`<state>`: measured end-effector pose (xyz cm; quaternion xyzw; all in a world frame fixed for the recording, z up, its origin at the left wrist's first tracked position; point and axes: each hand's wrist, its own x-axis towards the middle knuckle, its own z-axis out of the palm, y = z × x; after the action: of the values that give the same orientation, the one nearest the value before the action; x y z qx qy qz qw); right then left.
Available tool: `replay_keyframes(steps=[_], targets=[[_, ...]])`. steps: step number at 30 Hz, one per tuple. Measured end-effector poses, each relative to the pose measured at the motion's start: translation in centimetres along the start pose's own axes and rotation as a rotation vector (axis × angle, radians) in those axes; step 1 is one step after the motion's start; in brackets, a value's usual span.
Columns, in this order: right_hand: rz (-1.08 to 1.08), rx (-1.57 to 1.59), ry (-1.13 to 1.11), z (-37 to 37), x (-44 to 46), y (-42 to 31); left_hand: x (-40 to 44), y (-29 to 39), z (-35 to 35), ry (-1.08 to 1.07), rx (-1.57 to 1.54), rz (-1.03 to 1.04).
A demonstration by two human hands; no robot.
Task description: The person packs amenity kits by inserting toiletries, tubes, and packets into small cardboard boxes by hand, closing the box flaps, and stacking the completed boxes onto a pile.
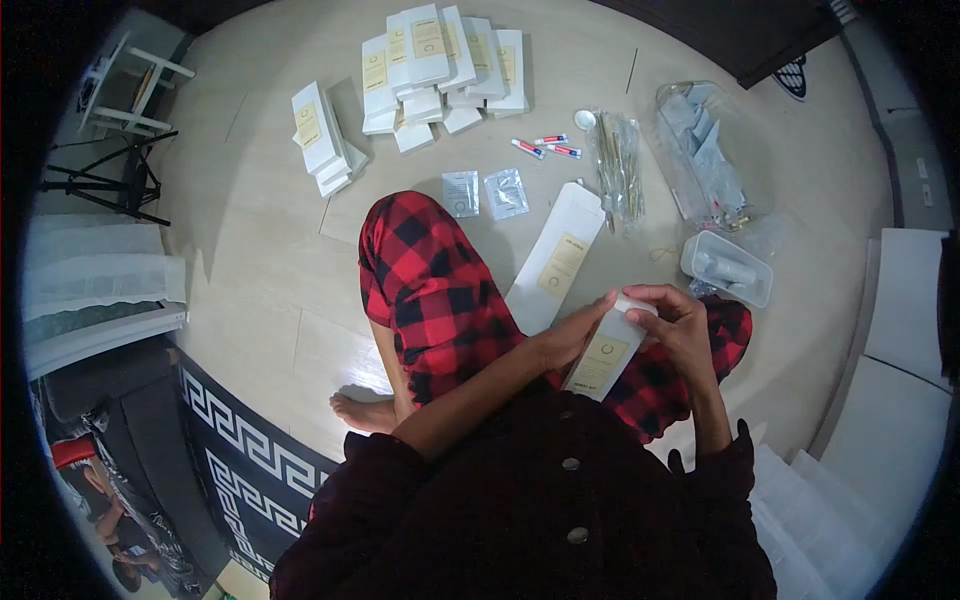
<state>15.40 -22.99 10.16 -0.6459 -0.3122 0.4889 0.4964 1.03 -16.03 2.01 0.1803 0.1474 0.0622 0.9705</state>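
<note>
A slim white carton [604, 358] with a beige label stands tilted in my lap. My left hand [572, 338] is closed around its side, thumb near the top end. With fingers curled over that same top end, my right hand [678, 318] grips the carton's end flap. Just beyond my hands, a flattened white carton [562, 258] with a similar label lies on the floor with its end flap out. Two foil sachets, one on the left [461, 194] and one on the right [507, 193], lie beyond my knee.
Several labelled white cartons [425, 50] are piled at the back, with a smaller stack [320, 140] to the left. Three small toothpaste tubes [550, 140] lie near bagged toothbrushes [618, 170]. At right stand a clear bin [672, 165] of packets and a small plastic tub [765, 290].
</note>
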Motion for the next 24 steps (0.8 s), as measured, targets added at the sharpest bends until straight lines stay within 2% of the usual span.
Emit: replay_keyframes(steps=[2,3,5,6,8,10,12,14,18,20,22,23,24], targets=[[0.163,-0.206,0.02,0.4,-0.2,-1.2,-0.2,-0.5,0.0,-0.028,0.007,-0.037],[0.165,-0.205,0.02,0.4,-0.3,-0.7,-0.2,-0.7,-0.4,-0.041,0.034,-0.044],[-0.195,-0.258,-0.012,0.4,-0.3,0.4,-0.2,-1.3,-0.9,-0.053,0.062,-0.05],[-0.196,-0.257,-0.013,0.3,-0.2,0.2,-0.1,-1.4,-0.8,-0.061,0.072,-0.047],[0.115,-0.269,0.004,-0.1,0.0,-0.8,-0.1,-1.5,-0.9,-0.068,0.078,-0.046],[0.16,-0.225,-0.005,-0.1,0.1,-1.2,0.0,-1.5,-1.0,-0.155,0.091,-0.044],[0.205,-0.182,-0.017,-0.1,0.2,-1.1,0.0,-1.6,-1.1,-0.146,0.092,-0.039],[-0.019,-0.324,-0.066,-0.4,0.4,-0.5,0.1,-1.7,-1.2,-0.14,0.095,-0.035],[-0.123,-0.363,-0.068,0.1,-0.3,-0.3,0.3,-2.0,-1.7,-0.06,0.049,-0.057],[-0.347,-0.541,-0.015,0.7,-0.9,0.0,0.7,-2.5,-1.6,-0.013,0.008,-0.052],[-0.353,-0.576,0.035,1.0,-1.5,1.0,0.8,-2.2,-0.2,0.287,0.132,0.394],[-0.358,-0.609,0.084,1.2,-1.7,1.5,0.5,-1.7,-0.1,0.286,0.132,0.391],[-0.356,-0.61,0.087,1.2,-1.8,1.7,0.1,-0.9,-0.2,0.254,0.386,0.521]])
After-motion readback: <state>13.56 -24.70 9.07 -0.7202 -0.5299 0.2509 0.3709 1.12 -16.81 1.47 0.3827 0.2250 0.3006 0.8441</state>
